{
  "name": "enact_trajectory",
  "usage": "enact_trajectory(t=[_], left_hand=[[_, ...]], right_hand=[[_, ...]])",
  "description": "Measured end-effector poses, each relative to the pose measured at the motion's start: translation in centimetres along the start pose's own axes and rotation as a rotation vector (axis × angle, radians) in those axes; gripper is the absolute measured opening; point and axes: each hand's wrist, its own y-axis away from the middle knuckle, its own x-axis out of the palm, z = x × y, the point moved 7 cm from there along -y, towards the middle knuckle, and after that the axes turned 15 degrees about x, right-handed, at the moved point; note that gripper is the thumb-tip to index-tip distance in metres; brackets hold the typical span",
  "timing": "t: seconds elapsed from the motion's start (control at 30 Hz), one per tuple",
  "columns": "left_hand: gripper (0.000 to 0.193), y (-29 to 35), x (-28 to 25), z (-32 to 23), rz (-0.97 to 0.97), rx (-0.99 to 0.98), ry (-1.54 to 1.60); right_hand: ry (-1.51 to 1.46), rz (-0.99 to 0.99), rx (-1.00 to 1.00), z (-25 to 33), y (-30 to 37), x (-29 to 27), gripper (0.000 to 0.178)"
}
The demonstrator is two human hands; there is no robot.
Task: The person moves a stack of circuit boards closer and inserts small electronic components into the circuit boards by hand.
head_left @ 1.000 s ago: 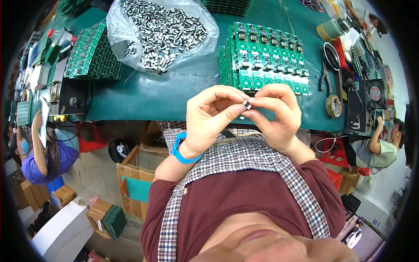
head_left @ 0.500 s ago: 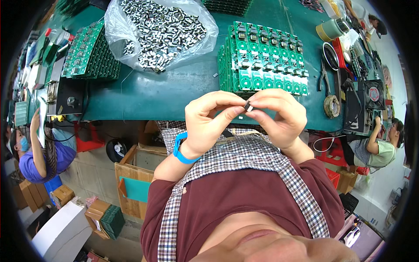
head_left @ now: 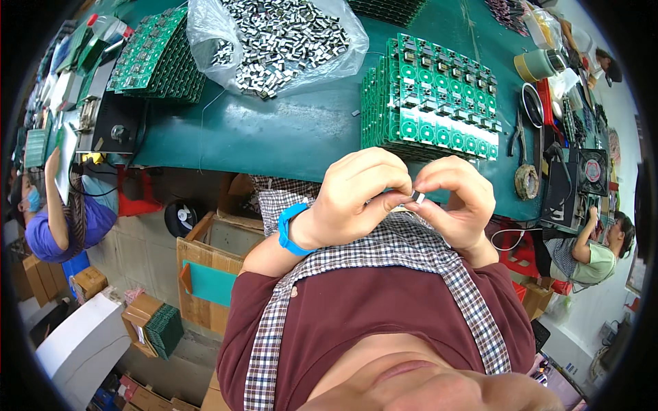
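Note:
Just off the table's near edge, my left hand point(head_left: 360, 195) and my right hand point(head_left: 460, 202) meet with thumb and fingertips pinched on one small black-and-white component point(head_left: 418, 196). Its exact kind is too small to make out, and the fingers hide part of it. Beyond my hands stands a stack of green circuit boards point(head_left: 439, 103), whose top panel carries rows of round patterns and small dark and white parts. Farther left, a clear plastic bag point(head_left: 353, 51) lies open, filled with loose black-and-white components point(head_left: 291, 41) of similar look.
Another stack of green boards point(head_left: 154, 61) sits left on the green table point(head_left: 274, 130). At the right are pliers point(head_left: 515, 133), a tape roll point(head_left: 526, 181) and a small fan point(head_left: 592, 171). Co-workers sit at both sides, one in a purple top point(head_left: 72, 222), one in light green point(head_left: 593, 264).
The whole view has shifted, with the table's things now farther right and the bag higher. My left hand has turned, its back more in sight. Both hands still pinch the small component.

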Motion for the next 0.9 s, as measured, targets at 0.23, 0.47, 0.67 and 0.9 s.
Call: enact_trajectory(t=[0.23,0.47,0.67,0.9], left_hand=[[0.018,0.1,0.0,-0.2,0.029,0.004,-0.050],[0.017,0.2,0.4,-0.4,0.055,0.019,0.091],[0.016,0.1,-0.1,0.0,-0.025,-0.019,0.033],[0.018,0.4,-1.3,0.1,-0.115,0.045,-0.136]], right_hand=[[0.032,-0.009,0.002,0.2,0.3,0.0,0.024],[-0.078,0.103,-0.042,0.6,0.2,-0.1,0.023],[0.033,-0.005,-0.093,0.9,0.2,-0.4,0.025],[0.128,-0.027,-0.139,1.1,-1.0,0.1,0.028]])
